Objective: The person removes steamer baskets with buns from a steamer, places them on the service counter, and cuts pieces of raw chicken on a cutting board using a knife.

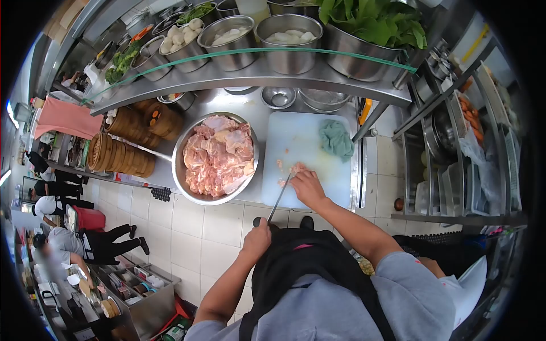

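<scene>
My left hand (pixel 257 241) is closed round the handle of a knife (pixel 277 200), its long narrow blade slanting up over the near edge of the white cutting board (pixel 307 128). My right hand (pixel 307 186) has its fingers bent on a small piece of raw chicken (pixel 297 167) on the board, close by the blade's tip. Small scraps of raw meat (pixel 280 165) lie beside it. A crumpled green cloth (pixel 336 139) rests on the board's far right. Left of the board stands a large steel bowl (pixel 176 170) heaped with raw chicken pieces (pixel 219 153).
Bamboo steamers (pixel 116 156) are stacked beyond the bowl to the left. Overhead, a steel shelf (pixel 256 79) with a glass edge carries several pots and leafy greens (pixel 381 23). A rack (pixel 455 219) stands at right. Other people (pixel 74 241) work far left.
</scene>
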Motion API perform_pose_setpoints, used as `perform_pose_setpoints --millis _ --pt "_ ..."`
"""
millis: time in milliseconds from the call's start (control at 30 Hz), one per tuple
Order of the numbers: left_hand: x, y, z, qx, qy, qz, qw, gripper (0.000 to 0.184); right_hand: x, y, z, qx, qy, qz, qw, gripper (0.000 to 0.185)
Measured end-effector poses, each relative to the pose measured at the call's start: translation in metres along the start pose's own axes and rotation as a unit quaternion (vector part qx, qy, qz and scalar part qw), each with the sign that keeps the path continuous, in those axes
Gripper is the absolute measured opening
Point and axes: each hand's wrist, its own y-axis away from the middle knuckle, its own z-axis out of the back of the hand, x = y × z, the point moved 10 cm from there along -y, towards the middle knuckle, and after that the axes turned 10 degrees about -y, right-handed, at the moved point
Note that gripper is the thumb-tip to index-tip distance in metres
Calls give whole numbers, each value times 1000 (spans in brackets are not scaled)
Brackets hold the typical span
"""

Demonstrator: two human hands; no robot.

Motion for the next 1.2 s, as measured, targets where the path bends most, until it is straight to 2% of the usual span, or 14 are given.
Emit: perform_pose_setpoints --millis 33,100,133,200,233,300,433,567,600,633,833,1033,1133,1200 --pt "5 3 0 10 -16 4 1000 21 5 -1 9 -3 0 -3 1000 20" --pt "6 -1 9 -12 -26 7 1000 21 6 1 51 -117 -63 -33 991 29" --pt "4 -2 17 -33 -35 12 999 22 0 3 53 -117 -62 -35 991 29" --pt "-10 -9 28 -27 -33 -1 999 21 -26 1 45 -52 -70 -90 992 47" --pt "-20 -12 34 -21 -33 -13 999 20 -30 0 46 -51 -69 -91 992 47" --pt "-37 -18 41 -16 -44 -29 999 20 -36 -6 32 33 -91 -98 990 43" --pt "-52 -31 35 -1 -62 -52 997 19 -35 -13 31 21 -89 -91 992 34" --pt "-53 -57 10 12 -48 -52 997 18 -24 -15 21 72 -55 -39 995 27" --pt "-55 -72 4 -23 -35 -62 997 19 -22 -17 18 97 -37 -29 994 26" --pt "-60 -82 8 -59 -21 -71 996 21 -21 -18 17 96 -38 -29 994 26" --pt "-71 -111 11 -71 21 -77 994 20 -26 -15 15 95 -20 -47 994 21" --pt "-27 -37 -6 -5 15 -34 999 21 -51 -6 23 28 -47 -119 991 22" --pt "-18 -32 3 -16 -3 -50 999 20 -48 -5 42 -1 -80 -109 991 22" --pt "-19 -35 16 -32 -22 -45 998 19 -54 0 51 -3 -198 -166 966 19"
